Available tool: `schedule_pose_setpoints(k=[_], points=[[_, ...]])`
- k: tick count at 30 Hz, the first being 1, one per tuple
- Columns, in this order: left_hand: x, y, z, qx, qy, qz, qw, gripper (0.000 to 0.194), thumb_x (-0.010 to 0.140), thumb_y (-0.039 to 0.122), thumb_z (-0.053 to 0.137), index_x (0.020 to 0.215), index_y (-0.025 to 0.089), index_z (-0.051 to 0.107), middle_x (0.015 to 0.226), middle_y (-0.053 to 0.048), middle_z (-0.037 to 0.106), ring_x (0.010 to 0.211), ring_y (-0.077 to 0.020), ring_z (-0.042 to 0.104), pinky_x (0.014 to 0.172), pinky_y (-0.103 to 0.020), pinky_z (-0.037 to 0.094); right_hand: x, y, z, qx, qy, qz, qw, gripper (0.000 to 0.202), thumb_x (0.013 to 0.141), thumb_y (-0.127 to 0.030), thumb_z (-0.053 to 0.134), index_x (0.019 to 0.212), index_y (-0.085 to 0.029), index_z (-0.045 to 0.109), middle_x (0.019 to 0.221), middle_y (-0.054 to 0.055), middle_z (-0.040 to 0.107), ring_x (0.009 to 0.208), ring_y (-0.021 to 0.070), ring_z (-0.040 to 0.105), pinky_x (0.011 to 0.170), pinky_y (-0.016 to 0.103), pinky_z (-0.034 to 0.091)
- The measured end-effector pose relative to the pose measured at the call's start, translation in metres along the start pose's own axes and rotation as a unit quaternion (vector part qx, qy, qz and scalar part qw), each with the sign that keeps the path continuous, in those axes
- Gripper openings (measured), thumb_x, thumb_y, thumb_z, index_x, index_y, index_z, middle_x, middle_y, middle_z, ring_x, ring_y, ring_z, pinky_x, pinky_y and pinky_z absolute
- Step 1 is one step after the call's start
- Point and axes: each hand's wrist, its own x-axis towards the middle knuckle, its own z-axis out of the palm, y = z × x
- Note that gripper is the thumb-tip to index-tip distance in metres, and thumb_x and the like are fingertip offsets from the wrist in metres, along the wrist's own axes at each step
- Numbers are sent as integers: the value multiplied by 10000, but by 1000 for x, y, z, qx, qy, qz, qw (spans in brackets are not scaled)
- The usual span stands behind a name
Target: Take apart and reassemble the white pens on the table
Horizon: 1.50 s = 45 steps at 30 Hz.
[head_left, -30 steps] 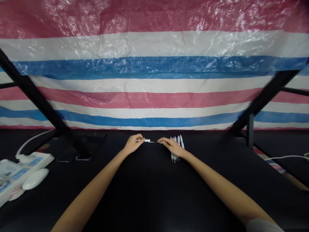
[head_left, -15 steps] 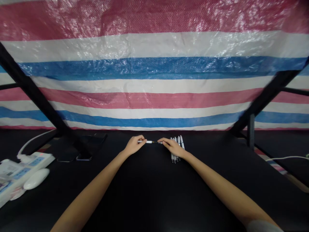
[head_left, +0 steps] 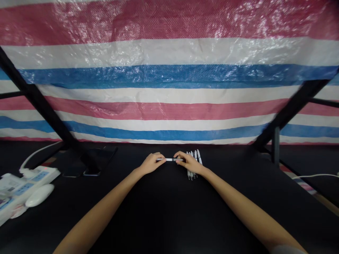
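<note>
Between my hands a white pen (head_left: 170,159) lies level, with a dark tip section at its right end. The fingers of my left hand (head_left: 153,163) are closed on the pen's left part. At the right end, my right hand (head_left: 189,163) pinches the tip section between thumb and fingers. Several white pens (head_left: 199,157) lie side by side on the black table (head_left: 169,211), partly hidden beneath and behind my right hand.
To the left sit a white power strip (head_left: 34,179) with a plugged-in cable and a white mouse-shaped object (head_left: 39,195). Dark flat devices (head_left: 92,172) lie by the left black post (head_left: 47,109). Another black post (head_left: 288,109) slants on the right, before a striped sheet (head_left: 169,113).
Half a second ago the pen was in two parts, its thin refill showing between my hands. Now the parts meet, and my hands are slightly lower in view.
</note>
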Motion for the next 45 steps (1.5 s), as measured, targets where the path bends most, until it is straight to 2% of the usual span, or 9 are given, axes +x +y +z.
schedule_pose_setpoints(k=[4,12,16,19,25,29,34,39,45], points=[[-1,-2,0,3,-7,11,1000,256,838,375,492,873,197,673,793,-30,614,693,-145,553,652,-249,384,-1,0,0,28,-14,3,999,251,892,-380,459,1065,-203,503,774,7,609,704,147,558,646,261,412],[-2,-1,-1,-34,17,22,999,225,803,362,552,875,186,671,837,-41,622,725,-149,569,665,-248,415,-2,-4,0,-8,-24,35,999,366,939,-438,311,1126,-184,497,561,-39,516,534,121,498,559,241,366],[-1,-1,-2,-85,38,-21,995,237,785,363,565,858,169,679,820,-46,665,717,-159,583,670,-259,431,-1,-2,2,4,-12,46,999,374,893,-460,420,1162,-200,442,586,-49,499,537,123,499,539,235,354],[-1,-3,-4,-117,54,-55,990,252,756,376,595,841,159,690,815,-53,687,727,-173,596,677,-270,439,0,3,3,-6,17,38,999,335,844,-432,519,1087,-217,436,601,-65,444,531,117,455,520,227,324],[-1,-7,-5,-135,55,-66,987,248,722,375,632,809,154,704,766,-56,693,684,-172,594,636,-267,432,2,7,4,-17,27,29,999,160,874,-364,473,932,-215,462,630,-48,452,560,123,447,536,233,319],[-1,-7,-5,-148,53,-67,985,250,711,372,647,811,150,703,767,-59,692,685,-170,596,639,-268,429,2,2,2,-24,11,34,999,218,898,-407,423,895,-202,497,625,-34,484,567,131,470,546,241,334],[-1,-8,-6,-157,37,-59,985,252,700,375,664,809,152,706,767,-58,688,688,-165,594,649,-266,423,2,-3,1,-69,11,41,997,433,930,-463,302,693,-178,525,602,-9,497,576,137,484,575,261,336],[-1,-7,-7,-168,38,-60,983,245,710,370,658,806,151,707,753,-52,684,672,-157,585,637,-259,413,2,2,2,-35,21,45,998,310,845,-479,499,979,-201,529,602,-48,467,537,123,453,519,231,314],[-1,-5,-7,-172,34,-69,982,258,704,370,660,793,132,706,722,-50,673,652,-150,572,617,-248,398,1,0,0,-41,4,40,998,266,865,-449,476,897,-194,544,631,-32,497,570,125,472,546,232,327]])
